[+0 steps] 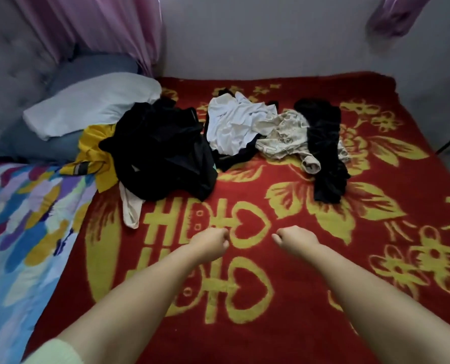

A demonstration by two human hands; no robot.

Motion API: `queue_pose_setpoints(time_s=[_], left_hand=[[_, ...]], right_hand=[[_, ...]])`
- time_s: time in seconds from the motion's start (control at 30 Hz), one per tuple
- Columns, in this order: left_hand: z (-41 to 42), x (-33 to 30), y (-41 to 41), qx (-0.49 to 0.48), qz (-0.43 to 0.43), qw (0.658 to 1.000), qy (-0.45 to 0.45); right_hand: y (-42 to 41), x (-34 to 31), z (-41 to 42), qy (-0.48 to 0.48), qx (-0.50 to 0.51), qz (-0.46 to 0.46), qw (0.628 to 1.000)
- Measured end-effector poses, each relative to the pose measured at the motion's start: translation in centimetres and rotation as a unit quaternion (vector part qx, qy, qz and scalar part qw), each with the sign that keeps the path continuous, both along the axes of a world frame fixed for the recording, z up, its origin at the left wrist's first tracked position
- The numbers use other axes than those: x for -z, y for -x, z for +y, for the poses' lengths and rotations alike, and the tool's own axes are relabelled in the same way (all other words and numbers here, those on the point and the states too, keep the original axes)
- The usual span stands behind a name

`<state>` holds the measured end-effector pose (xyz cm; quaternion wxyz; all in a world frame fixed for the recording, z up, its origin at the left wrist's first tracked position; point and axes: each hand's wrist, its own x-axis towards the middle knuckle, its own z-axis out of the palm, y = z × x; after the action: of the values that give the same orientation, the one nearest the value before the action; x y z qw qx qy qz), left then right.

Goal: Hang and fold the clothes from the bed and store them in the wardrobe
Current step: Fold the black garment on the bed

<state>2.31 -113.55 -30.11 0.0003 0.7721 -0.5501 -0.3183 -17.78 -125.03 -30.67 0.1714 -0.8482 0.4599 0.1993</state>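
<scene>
A heap of clothes lies across the far half of the bed [323,324], on a red blanket with yellow flowers. From left to right: a yellow garment [94,151], a big black pile [163,151], a white shirt [234,124], a cream patterned garment [284,137] and a long black piece [323,151]. A pale beige item [130,208] sticks out under the black pile. My left hand [210,241] and my right hand [296,240] are stretched out over the blanket's middle, both fisted and holding nothing, well short of the clothes.
A white pillow [92,106] rests on a grey pillow [34,145] by the padded grey headboard [11,61] at left. A multicoloured sheet [21,219] covers the bed's left edge. Pink curtain [108,30] hangs at the back; a grey wall runs behind the bed.
</scene>
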Motion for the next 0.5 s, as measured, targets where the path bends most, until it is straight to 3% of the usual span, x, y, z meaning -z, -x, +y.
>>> queue_pose_setpoints(time_s=[0.2,0.3,0.4,0.5], left_hand=[[-5.4,8.0,-5.8,-0.074,-0.059,0.996,0.003],[-8.0,11.9,-8.7,-0.104,-0.115,0.988,0.018],[-11.0,15.0,-11.0,-0.121,-0.137,0.982,0.038],[-14.1,17.7,-12.9,-0.115,-0.152,0.980,0.057]], right_hand=[[-7.9,12.0,-5.8,-0.056,-0.043,-0.052,0.996],[-11.1,17.6,-7.9,-0.036,-0.110,-0.080,0.990],[-12.0,22.5,-9.6,-0.027,-0.130,-0.050,0.990],[-11.2,26.2,-9.1,0.040,-0.151,-0.026,0.987]])
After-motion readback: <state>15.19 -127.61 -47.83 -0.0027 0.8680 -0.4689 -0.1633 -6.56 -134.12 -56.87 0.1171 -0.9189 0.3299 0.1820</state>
